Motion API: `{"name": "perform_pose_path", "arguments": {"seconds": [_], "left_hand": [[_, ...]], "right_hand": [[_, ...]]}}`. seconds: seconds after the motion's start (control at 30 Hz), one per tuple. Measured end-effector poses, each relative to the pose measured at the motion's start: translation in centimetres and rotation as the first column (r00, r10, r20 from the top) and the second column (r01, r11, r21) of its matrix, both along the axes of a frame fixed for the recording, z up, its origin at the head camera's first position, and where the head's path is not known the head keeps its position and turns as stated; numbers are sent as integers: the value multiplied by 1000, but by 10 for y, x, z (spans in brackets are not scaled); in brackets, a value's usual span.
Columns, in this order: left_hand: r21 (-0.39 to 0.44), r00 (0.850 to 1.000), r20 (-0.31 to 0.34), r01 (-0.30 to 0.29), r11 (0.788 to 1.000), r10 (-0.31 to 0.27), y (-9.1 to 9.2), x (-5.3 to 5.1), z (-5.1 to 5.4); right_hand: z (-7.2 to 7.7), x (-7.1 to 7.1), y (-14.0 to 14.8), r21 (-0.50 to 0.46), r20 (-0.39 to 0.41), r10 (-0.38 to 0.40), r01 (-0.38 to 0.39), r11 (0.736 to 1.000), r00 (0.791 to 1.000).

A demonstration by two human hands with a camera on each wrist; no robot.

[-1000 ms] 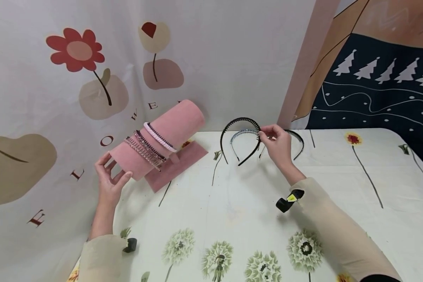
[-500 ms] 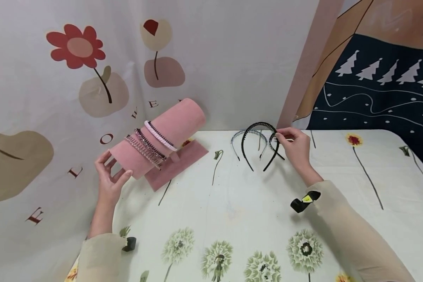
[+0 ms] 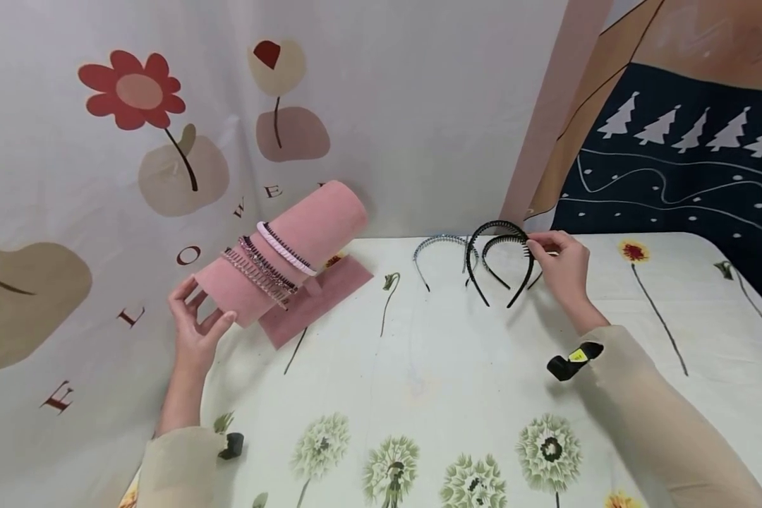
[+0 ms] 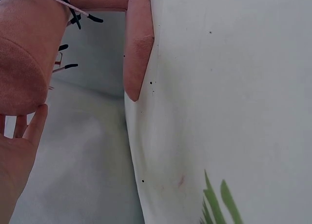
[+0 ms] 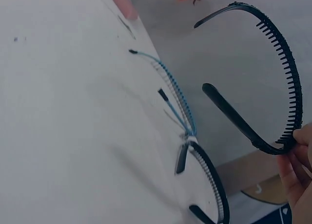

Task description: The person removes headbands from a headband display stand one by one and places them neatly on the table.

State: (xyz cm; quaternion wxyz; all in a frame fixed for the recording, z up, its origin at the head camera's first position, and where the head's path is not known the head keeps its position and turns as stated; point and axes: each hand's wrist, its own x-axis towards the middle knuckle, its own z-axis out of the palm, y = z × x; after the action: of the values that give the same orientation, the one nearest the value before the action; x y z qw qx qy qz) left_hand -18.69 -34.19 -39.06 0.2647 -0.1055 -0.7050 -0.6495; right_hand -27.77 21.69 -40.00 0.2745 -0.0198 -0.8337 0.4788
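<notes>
A pink padded cylinder stand [image 3: 320,219] carries several headbands [image 3: 268,264] around its left half. My left hand [image 3: 197,324] grips the cylinder's left end, thumb below and fingers behind; the left wrist view shows fingertips [image 4: 38,117] against that end [image 4: 22,82]. My right hand [image 3: 565,271] pinches a black toothed headband [image 3: 469,257] by its right side, held up above the table, its two ends pointing down. Behind it lie a blue headband [image 3: 444,238] and another black headband [image 3: 497,241]. The right wrist view shows the held headband [image 5: 294,82] between thumb and fingers [image 5: 290,177].
The stand's flat pink base [image 3: 317,303] rests on the flower-print tablecloth [image 3: 419,360]. A printed curtain [image 3: 419,106] hangs right behind the table, with a dark tree-patterned cloth [image 3: 673,183] at the right.
My right hand has moved to the right with the black headband, which now hangs in front of the other black one. My left hand and the stand have barely moved.
</notes>
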Motion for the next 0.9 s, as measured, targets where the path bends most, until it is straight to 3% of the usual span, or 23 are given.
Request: {"name": "perform_pose_path", "arguments": {"seconds": [0.3, 0.63, 0.9], "left_hand": [[-12, 1000, -5, -5, 1000, 5, -2, -2, -1], [20, 1000, -14, -7, 1000, 7, 5, -3, 1], [-23, 993, 81, -78, 997, 80, 9, 6, 7]], "right_hand": [[0, -5, 31, 8, 42, -99, 99, 995, 994], [14, -7, 73, 44, 101, -170, 166, 985, 980], [15, -6, 104, 81, 164, -224, 213, 974, 961]]}}
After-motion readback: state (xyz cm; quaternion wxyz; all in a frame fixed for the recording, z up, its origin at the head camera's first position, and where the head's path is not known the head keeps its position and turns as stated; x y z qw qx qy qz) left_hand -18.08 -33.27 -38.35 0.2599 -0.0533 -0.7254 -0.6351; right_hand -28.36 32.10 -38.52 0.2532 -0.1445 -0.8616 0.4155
